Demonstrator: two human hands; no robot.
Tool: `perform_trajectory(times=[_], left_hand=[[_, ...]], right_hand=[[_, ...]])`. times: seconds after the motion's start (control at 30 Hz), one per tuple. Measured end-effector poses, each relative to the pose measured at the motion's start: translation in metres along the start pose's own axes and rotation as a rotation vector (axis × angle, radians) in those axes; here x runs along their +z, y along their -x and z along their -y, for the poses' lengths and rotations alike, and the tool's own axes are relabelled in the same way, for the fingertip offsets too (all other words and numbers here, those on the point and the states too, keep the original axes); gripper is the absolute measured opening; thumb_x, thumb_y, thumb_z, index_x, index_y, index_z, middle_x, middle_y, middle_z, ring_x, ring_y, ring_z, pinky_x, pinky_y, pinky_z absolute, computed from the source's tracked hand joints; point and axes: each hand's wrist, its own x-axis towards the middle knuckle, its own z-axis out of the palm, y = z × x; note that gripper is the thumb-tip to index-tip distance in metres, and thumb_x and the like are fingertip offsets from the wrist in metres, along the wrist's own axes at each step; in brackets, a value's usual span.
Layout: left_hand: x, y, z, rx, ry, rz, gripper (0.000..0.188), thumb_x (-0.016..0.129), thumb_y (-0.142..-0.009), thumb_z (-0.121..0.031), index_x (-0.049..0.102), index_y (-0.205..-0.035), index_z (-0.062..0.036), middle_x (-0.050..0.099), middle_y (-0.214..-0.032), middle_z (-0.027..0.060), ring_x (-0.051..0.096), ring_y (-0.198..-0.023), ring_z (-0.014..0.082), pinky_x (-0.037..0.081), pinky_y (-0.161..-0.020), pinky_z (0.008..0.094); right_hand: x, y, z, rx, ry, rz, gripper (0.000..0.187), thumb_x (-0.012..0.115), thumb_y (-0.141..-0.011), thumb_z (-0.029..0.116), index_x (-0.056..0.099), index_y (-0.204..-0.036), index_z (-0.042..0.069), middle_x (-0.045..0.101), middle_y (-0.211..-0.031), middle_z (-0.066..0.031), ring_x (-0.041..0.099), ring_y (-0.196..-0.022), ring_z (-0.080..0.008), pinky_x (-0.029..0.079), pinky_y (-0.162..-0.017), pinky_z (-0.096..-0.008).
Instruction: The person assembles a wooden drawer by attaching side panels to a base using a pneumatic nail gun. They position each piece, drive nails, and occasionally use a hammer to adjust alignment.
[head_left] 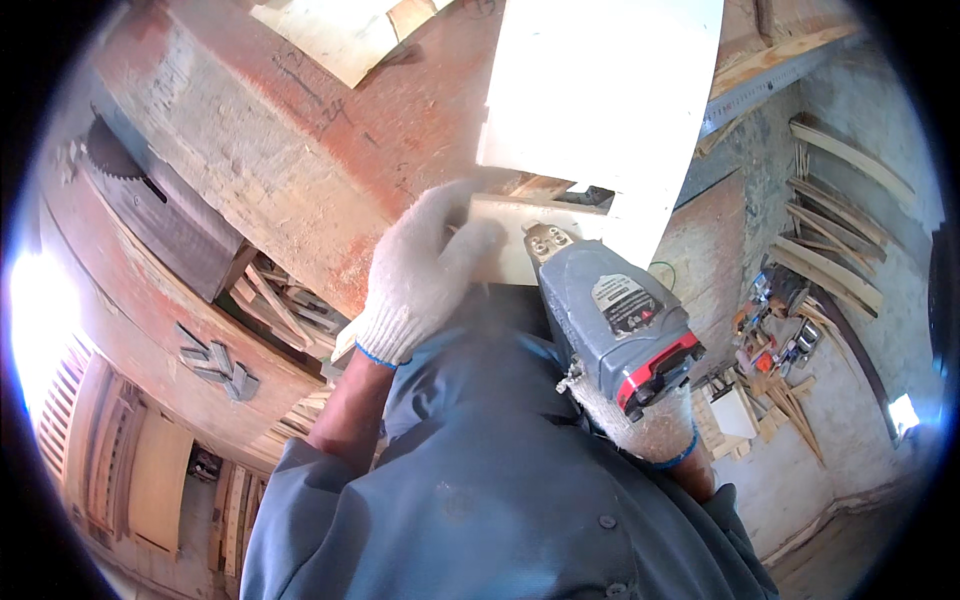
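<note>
My left hand (420, 265), in a white knit glove with a blue cuff, grips a pale wooden board (510, 262) in front of my body. Its fingertips are partly blurred. A grey power tool (615, 300) with a red and black rear end lies in my right hand (645, 425), which is gloved the same way. That hand is largely hidden beneath the tool's body, so the handle and trigger do not show. The tool's bolted metal nose (547, 241) meets the board just right of my left hand. From here its exact kind is unclear.
A large bright white sheet (600, 85) extends beyond the board over a dusty reddish workbench (390, 130). At left stands a toothed saw blade (112, 150) by a metal plate. Small metal pieces (218, 362) rest lower left. Wood strips (840, 215) lean along the right wall.
</note>
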Motion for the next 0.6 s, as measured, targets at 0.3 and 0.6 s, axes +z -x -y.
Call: perform_trajectory(times=[0.3, 0.6], left_hand=[[0.0, 0.002, 0.016, 0.117, -0.028, -0.03, 0.036, 0.061, -0.094, -0.027, 0.069, -0.116, -0.0004, 0.07, -0.103, 0.0226, 0.07, -0.096, 0.0374, 0.053, -0.084, 0.0439], [0.005, 0.003, 0.019, 0.032, 0.064, -0.03, 0.034, 0.064, -0.095, -0.024, 0.068, -0.114, 0.003, 0.071, -0.094, 0.0204, 0.072, -0.085, 0.0274, 0.055, -0.078, 0.0395]], right_hand=[[0.012, 0.003, -0.013, -0.062, 0.022, 0.082, 0.027, 0.082, -0.089, 0.018, 0.072, -0.112, 0.008, 0.072, -0.108, -0.0093, 0.068, -0.099, -0.0288, 0.055, -0.087, -0.0419], [0.017, 0.003, -0.007, 0.011, -0.093, 0.126, 0.021, 0.079, -0.09, 0.017, 0.074, -0.109, 0.01, 0.073, -0.102, -0.0089, 0.07, -0.095, -0.0279, 0.057, -0.084, -0.0411]])
